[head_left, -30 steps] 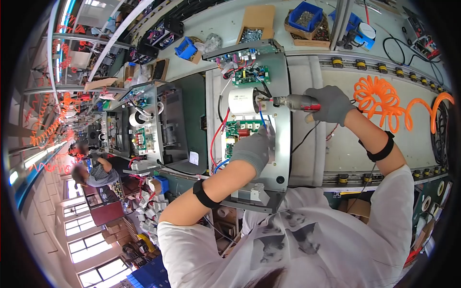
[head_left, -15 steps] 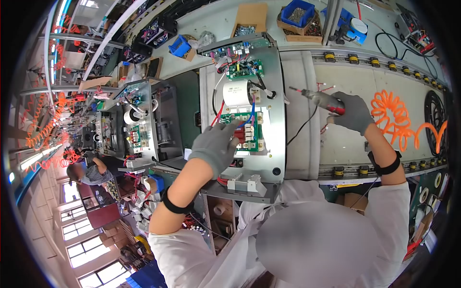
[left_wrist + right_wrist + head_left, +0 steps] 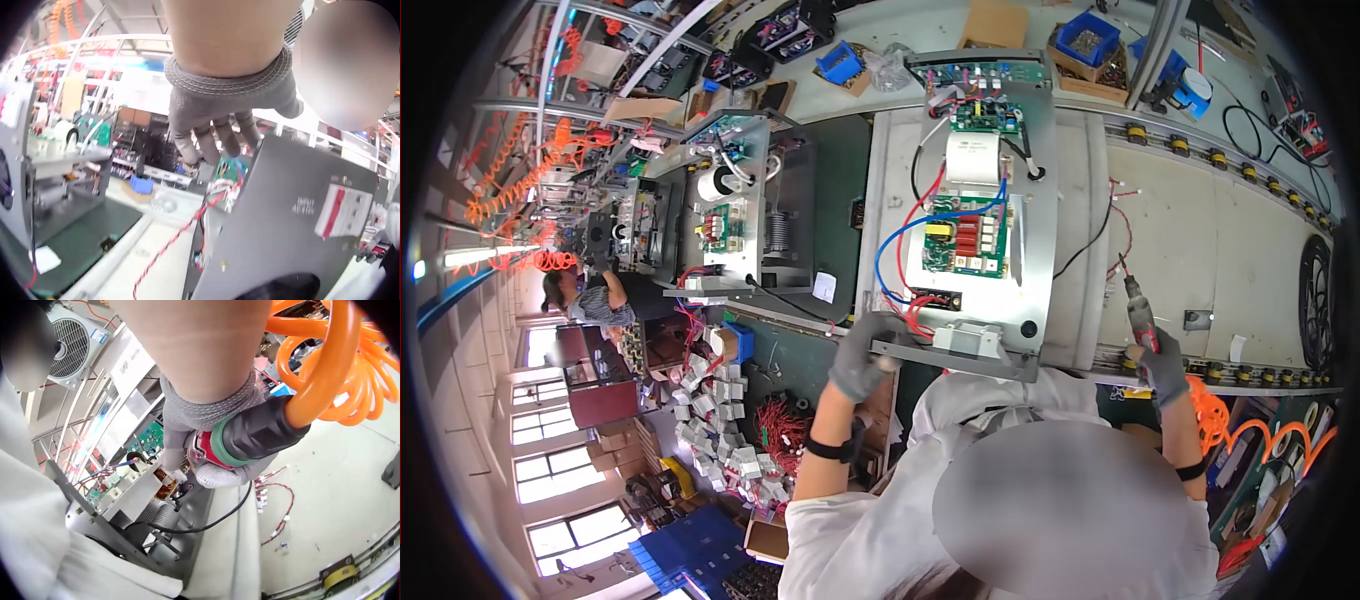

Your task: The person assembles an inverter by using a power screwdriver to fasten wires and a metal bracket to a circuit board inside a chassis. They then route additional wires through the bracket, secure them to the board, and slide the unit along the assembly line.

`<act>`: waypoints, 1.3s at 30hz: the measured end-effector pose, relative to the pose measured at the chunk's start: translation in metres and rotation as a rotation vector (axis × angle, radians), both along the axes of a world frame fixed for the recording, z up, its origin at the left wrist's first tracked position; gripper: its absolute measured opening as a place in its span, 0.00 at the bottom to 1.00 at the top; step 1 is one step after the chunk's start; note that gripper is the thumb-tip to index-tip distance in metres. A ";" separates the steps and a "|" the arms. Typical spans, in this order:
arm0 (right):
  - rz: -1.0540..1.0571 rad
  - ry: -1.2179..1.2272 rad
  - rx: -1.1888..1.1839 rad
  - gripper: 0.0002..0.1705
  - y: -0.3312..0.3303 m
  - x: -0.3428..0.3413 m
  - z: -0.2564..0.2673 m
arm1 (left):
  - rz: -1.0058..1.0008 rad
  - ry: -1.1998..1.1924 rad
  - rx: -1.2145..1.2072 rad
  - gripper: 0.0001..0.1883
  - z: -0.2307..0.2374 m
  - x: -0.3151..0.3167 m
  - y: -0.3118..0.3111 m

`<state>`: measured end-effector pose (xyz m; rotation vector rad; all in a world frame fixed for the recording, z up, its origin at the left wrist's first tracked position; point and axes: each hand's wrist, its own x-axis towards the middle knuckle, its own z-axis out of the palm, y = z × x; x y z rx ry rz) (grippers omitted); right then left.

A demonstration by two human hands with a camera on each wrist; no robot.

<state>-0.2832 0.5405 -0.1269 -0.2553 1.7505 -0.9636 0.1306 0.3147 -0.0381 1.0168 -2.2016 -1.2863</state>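
My left hand [image 3: 865, 355] is at the left corner of the open metal chassis [image 3: 1037, 270]. In the left wrist view its fingers hang loosely beside the top corner of the grey end panel [image 3: 284, 200], thumb apart. My right hand [image 3: 1165, 372] grips a pneumatic screwdriver [image 3: 1140, 308], bit pointing away from me, to the right of the chassis. An orange coiled hose [image 3: 331, 381] runs from the tool's black end fitting [image 3: 262, 431]. On the chassis are a white capacitor [image 3: 973, 158], a green circuit board [image 3: 940, 258] and looping blue wires [image 3: 888, 248].
Another chassis [image 3: 750, 235] stands to the left on the line. Along the right run rails with yellow-and-black rollers [image 3: 1218, 158]. A red twisted wire [image 3: 1128, 235] lies on the bench beside a black cable. Blue parts bins [image 3: 1088, 38] sit at the back.
My right hand has drawn the screwdriver from the capacitor's terminal towards the front right. My left hand has moved off the board to the chassis's front left corner. The blue wires now loop out leftward.
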 end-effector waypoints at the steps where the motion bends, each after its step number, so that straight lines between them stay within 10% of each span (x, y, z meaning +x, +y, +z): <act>1: 0.044 0.054 -0.039 0.21 -0.004 0.015 0.024 | 0.000 0.076 0.087 0.33 -0.019 0.005 0.003; 4: 0.240 0.403 -0.099 0.28 -0.002 0.051 0.037 | -0.030 0.187 -0.096 0.27 -0.065 0.012 -0.004; 11: -0.152 0.624 -0.574 0.40 -0.024 0.140 0.053 | -0.096 -0.073 -0.200 0.15 -0.062 -0.013 0.020; 17: -0.567 0.765 -0.420 0.38 -0.018 0.095 0.021 | -0.653 -0.241 0.075 0.13 -0.017 -0.064 0.035; 21: -0.565 0.872 -0.161 0.38 -0.021 0.067 0.056 | -0.834 -0.060 -0.085 0.30 -0.031 -0.121 0.060; 28: -0.010 1.615 -0.193 0.31 0.012 0.123 0.114 | -0.976 -0.045 -0.060 0.30 -0.009 -0.128 0.061; 30: 0.254 1.847 0.015 0.28 0.001 0.171 0.158 | -0.590 0.786 -0.898 0.26 0.018 -0.087 0.038; 31: 0.613 1.504 0.225 0.26 -0.029 0.188 0.196 | -0.597 0.782 -0.900 0.26 0.035 -0.076 0.026; 32: 0.932 1.116 0.410 0.25 -0.047 0.199 0.213 | -0.441 0.728 -1.015 0.24 0.054 -0.070 0.016; 33: 0.360 0.651 0.008 0.25 -0.045 0.208 0.162 | -0.282 0.668 -1.125 0.23 0.063 -0.063 0.010; 34: 0.359 0.646 0.005 0.25 -0.029 0.200 0.142 | -0.285 0.664 -1.125 0.23 0.060 -0.053 0.007; 36: 0.925 1.375 -0.099 0.26 -0.083 0.262 0.214 | -0.718 -0.152 -0.438 0.22 0.050 -0.035 0.000; 38: 0.927 1.381 0.091 0.32 -0.093 0.274 0.200 | -0.738 -0.228 -0.326 0.22 0.061 -0.019 -0.030; 39: 0.710 1.784 -0.066 0.35 -0.094 0.278 0.189 | -0.758 -0.304 -0.211 0.22 0.066 -0.011 -0.045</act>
